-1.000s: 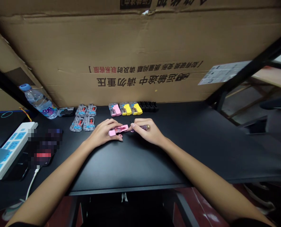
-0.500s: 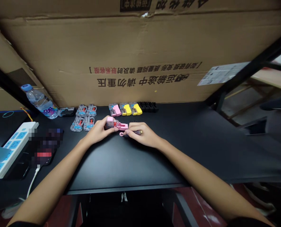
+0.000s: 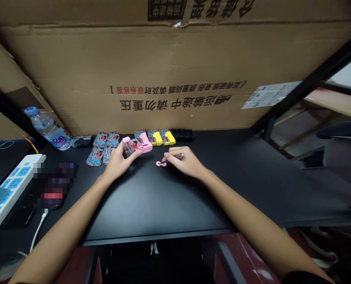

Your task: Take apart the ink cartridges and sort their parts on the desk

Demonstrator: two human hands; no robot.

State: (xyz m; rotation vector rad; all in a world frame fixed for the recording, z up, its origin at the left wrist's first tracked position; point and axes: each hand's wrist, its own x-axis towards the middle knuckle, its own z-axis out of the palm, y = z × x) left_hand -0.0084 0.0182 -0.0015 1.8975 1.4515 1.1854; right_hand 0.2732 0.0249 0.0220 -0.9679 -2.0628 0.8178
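Observation:
My left hand (image 3: 120, 158) is closed around a pink and clear plastic toy gun (image 3: 144, 144), raised above the black tabletop with its pink part pointing right. Between the fingers of my right hand (image 3: 187, 162) is a slim dark pen-shaped tool (image 3: 179, 157) with a gold end. Near the tool's front end are two small round pink pieces (image 3: 159, 163); whether they touch it, I cannot tell. Just beyond them sit small black parts (image 3: 161, 155), partly hidden by my right hand.
Behind my hands stand several clear toy guns (image 3: 99, 139), yellow ones (image 3: 155, 138) and a row of black parts (image 3: 182, 135). A water bottle (image 3: 49, 128), a power strip (image 3: 14, 183) and a phone (image 3: 55, 185) lie left. A cardboard sheet (image 3: 163, 59) walls the back.
My left hand has lifted and tilted the pink toy gun up and left, away from my right hand. My right hand with the tool has shifted slightly right. Two pink pieces now show, not one.

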